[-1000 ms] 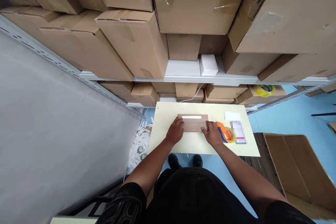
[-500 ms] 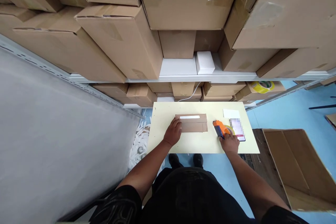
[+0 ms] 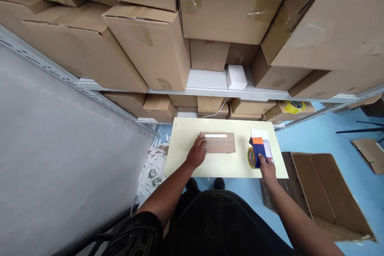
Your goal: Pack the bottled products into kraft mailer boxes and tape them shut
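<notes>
A small flat cardboard box (image 3: 220,144) with a white strip along its far side lies on the pale yellow table (image 3: 192,165). My left hand (image 3: 198,150) grips its left end, fingertips over the edge. In my right hand (image 3: 267,166) is a tape dispenser (image 3: 258,151) with an orange top, a blue side and a roll of yellow tape. It stands tilted at the right of the table, partly over a phone (image 3: 267,146). Behind the phone lies a white sheet of paper (image 3: 260,132), partly covered by the dispenser.
Shelves (image 3: 207,79) stacked with cardboard cartons rise behind the table. A white box (image 3: 237,77) and a yellow tape roll (image 3: 294,106) sit there. An open carton (image 3: 324,188) stands on the floor at right. Paper strips (image 3: 153,164) litter the floor at left, beside a grey wall (image 3: 60,148).
My right hand has lifted and turned the tape dispenser, so its blue side now faces up and the tape roll points left. My left hand has stayed on the box. The view has shifted slightly.
</notes>
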Motion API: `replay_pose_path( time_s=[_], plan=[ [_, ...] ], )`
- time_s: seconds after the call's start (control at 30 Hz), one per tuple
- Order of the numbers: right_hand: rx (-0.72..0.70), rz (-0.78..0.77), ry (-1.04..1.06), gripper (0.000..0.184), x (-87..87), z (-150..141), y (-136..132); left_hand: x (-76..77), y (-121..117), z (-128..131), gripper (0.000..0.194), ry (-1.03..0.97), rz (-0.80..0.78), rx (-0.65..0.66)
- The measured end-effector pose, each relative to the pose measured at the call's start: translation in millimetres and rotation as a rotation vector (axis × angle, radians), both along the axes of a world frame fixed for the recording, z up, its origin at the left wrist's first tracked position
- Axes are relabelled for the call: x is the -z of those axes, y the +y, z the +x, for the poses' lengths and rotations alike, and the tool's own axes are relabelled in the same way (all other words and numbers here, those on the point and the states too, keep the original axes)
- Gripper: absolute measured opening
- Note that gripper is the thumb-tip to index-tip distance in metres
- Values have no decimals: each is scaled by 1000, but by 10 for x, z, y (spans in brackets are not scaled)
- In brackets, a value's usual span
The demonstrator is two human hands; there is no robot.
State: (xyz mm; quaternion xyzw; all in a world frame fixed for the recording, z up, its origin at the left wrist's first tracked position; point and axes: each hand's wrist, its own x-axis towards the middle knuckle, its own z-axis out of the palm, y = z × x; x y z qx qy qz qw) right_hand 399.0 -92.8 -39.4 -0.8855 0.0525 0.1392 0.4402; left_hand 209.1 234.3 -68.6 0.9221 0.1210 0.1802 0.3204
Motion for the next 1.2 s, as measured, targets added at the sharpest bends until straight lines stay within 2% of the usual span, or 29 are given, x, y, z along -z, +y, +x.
replay_pose_path(
  time_s=[0.07, 0.13, 0.23, 0.33, 0.47, 0.63, 0.73, 0.8, 0.97, 1.2],
  plan=[
    [-50, 139, -7, 60, -211, -30, 127, -3, 10, -5, 33, -7, -9, 8],
    [-190, 174, -6, 60, -429, -39, 332, -10, 32, -8, 32, -8, -11, 14],
    [-464, 113, -29, 56, -713, -29, 745, -28, 79, 0, 30, -7, -29, 25],
    [-679, 51, -44, 55, -860, -19, 1171, -54, 123, 25, 30, -12, -103, 30],
    [-818, -10, -41, 53, -826, -8, 1538, -118, 170, 63, 30, -29, -320, -52],
    [-909, -64, -58, 50, -709, 47, 1660, -301, 224, 79, 29, 49, -830, -305],
    [-974, -95, -61, 47, -702, 91, 1687, -411, 228, 101, 43, 131, -1159, -299],
    [-1007, -122, -59, 48, -721, 115, 1716, -455, 216, 120, 45, 133, -1290, -290],
    [-1066, -185, -49, 52, -796, 135, 1808, -484, 162, 116, 31, 124, -1372, -330],
    [-1151, -333, -68, 57, -913, 107, 1922, -468, 88, 65, 16, 136, -1235, -487]
  ],
)
